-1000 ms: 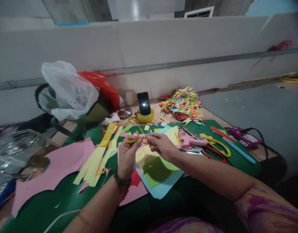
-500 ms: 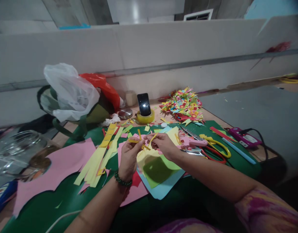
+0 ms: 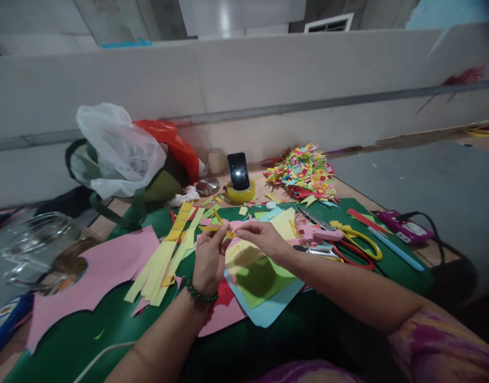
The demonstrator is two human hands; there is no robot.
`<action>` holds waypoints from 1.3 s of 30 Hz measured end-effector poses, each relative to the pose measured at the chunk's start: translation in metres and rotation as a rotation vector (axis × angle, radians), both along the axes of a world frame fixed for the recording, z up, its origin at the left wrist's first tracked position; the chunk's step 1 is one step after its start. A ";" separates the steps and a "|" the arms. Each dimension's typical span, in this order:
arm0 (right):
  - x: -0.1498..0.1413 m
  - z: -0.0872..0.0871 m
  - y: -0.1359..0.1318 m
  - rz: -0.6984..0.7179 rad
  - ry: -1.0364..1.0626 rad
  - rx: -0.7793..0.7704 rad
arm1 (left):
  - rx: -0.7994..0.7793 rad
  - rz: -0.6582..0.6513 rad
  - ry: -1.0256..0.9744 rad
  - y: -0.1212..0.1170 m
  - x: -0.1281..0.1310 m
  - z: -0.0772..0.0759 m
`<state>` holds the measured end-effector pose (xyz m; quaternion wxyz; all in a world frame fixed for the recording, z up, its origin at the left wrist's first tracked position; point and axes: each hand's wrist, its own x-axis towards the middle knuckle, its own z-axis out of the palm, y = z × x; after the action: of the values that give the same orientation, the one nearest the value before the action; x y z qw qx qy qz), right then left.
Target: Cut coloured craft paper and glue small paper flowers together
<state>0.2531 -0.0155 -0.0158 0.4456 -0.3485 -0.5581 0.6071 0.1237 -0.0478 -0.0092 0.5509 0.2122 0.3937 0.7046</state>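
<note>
My left hand (image 3: 208, 259), with a green bead bracelet on the wrist, pinches thin yellow paper strips (image 3: 215, 228) above the table. My right hand (image 3: 260, 238) meets it from the right, fingers closed on the same strips. Both hover over a stack of yellow-green, blue and pink paper sheets (image 3: 257, 279) on a green cutting mat (image 3: 109, 324). Cut yellow strips (image 3: 162, 260) lie to the left of my hands.
A pink glue gun (image 3: 314, 230), scissors (image 3: 358, 240) and a purple device (image 3: 404, 226) lie to the right. A pile of colourful paper flowers (image 3: 304, 175), a phone on a tape roll (image 3: 238, 178), plastic bags (image 3: 120, 149) and a glass jar (image 3: 37, 250) surround the mat.
My hands stay together, working the yellow strips; the strips have turned and dropped slightly lower between my fingers. The camera has shifted a little.
</note>
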 end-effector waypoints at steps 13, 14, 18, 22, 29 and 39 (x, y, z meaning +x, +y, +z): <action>0.007 0.005 0.006 -0.103 0.052 -0.058 | 0.065 -0.005 0.125 -0.004 -0.001 0.004; 0.009 0.005 0.008 -0.124 0.054 -0.049 | 0.060 0.026 0.140 -0.002 -0.007 0.005; 0.019 0.011 0.018 -0.196 0.080 -0.078 | -0.023 0.035 0.327 0.006 -0.036 0.009; 0.027 0.015 0.023 -0.261 0.134 -0.075 | -0.009 0.122 0.736 0.009 -0.048 0.012; 0.018 0.010 0.012 -0.212 0.079 0.041 | -0.028 -0.116 0.700 0.000 -0.017 0.010; 0.012 0.005 -0.001 -0.083 -0.034 0.143 | -0.112 -0.174 0.419 0.001 -0.006 0.009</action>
<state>0.2651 -0.0164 -0.0103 0.4847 -0.3490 -0.5923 0.5408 0.1179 -0.0465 -0.0002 0.5268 0.3562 0.5181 0.5719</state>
